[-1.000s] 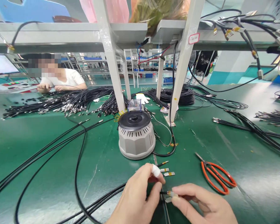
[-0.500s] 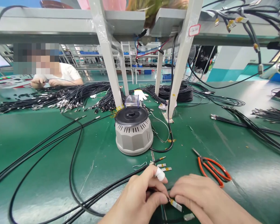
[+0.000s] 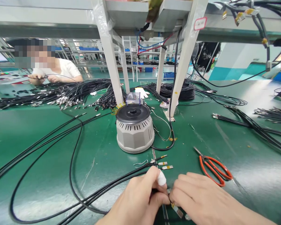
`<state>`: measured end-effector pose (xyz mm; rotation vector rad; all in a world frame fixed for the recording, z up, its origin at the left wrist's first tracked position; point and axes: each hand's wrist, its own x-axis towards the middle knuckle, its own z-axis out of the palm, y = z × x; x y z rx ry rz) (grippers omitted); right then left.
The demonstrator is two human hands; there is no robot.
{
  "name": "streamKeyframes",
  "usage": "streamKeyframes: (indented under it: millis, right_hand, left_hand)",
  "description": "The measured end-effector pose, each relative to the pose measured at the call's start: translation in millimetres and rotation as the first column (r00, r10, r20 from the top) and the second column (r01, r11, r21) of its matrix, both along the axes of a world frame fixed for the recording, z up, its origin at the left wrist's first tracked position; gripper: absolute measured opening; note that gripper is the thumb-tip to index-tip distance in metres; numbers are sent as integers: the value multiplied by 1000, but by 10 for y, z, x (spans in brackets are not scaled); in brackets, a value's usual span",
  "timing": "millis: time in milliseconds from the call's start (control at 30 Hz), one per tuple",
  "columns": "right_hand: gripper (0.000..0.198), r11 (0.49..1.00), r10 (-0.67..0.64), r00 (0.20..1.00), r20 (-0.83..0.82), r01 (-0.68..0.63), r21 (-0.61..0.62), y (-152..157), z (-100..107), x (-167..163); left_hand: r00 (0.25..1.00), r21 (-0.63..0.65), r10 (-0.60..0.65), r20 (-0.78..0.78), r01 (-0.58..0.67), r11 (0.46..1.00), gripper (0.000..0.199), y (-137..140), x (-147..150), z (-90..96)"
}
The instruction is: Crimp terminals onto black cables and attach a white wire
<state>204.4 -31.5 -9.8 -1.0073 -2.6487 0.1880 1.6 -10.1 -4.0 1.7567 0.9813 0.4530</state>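
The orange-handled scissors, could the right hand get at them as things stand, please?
Probably yes: the orange-handled scissors lie just beyond the right hand with nothing visible in between, though that hand is busy at a cable end.

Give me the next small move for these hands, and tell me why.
Probably press the yellow tape down with the right hand: it sits right beside the metal connector where the tape shows, while the left hand appears to pinch just behind it. The nearby cable ends also carry yellow tape. How tight this wrap is, I can't tell.
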Motion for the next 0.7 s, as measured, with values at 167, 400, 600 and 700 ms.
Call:
streamKeyframes:
  millis: [167, 400, 600, 700]
  right_hand:
    - [23, 998, -53, 999, 9, 53, 17, 30, 103, -107]
    - [25, 985, -61, 992, -113, 41, -168, -49, 74, -61]
    - [15, 950, 7, 968, -251, -84, -300, -104, -23, 69]
    - [18, 980, 12, 984, -177, -47, -194, -127, -41, 84]
  left_hand:
    - [999, -38, 16, -36, -17, 999, 19, -24, -11, -2]
    - [998, -173, 52, 18, -48, 984, 19, -21, -10, 46]
    - [997, -210, 37, 63, -23, 978, 18, -2, -31, 47]
    - [997, -235, 48, 56, -34, 971, 19, -3, -21, 81]
